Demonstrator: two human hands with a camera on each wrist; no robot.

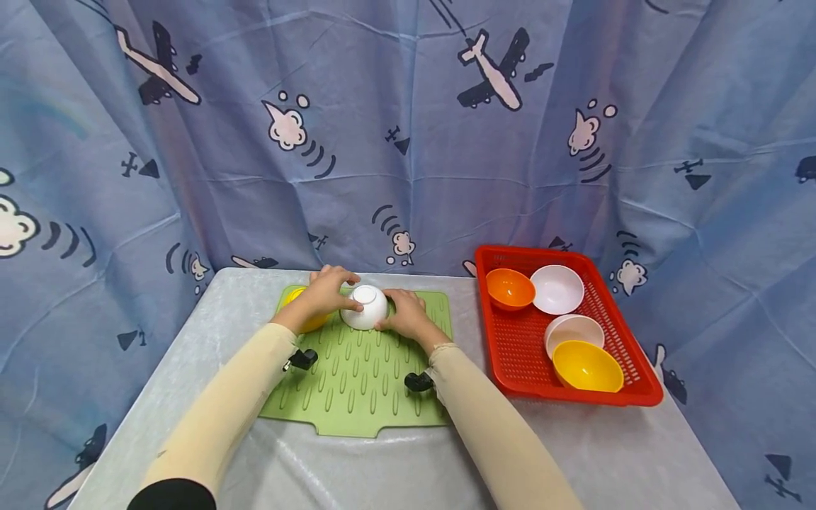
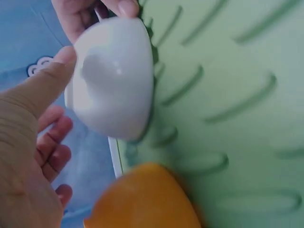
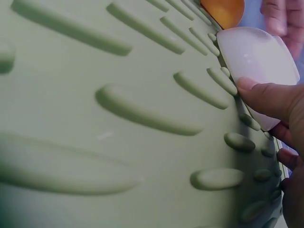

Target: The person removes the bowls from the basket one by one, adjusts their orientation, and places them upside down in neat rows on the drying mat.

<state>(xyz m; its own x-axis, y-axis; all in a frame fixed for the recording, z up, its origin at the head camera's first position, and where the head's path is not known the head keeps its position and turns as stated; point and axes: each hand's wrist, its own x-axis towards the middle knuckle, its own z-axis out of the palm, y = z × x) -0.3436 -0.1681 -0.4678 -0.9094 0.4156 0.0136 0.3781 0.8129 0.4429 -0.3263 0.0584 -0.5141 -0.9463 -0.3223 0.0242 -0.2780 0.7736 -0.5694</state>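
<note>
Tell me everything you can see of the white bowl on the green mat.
The white bowl looks smooth and glossy, perhaps plastic, with a raised ring on its base. It sits upside down, rim against the green mat near the far edge, inside hidden. The left hand touches it with the thumb near the base; the right hand grips its rim.

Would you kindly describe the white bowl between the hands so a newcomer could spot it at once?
Find the green mat left of the red basket. Toward the mat's far edge, a white bowl is between the left hand and right hand. It is upside down, unlike the pale bowls in the basket, and white, unlike the yellow bowl beside it.
</note>
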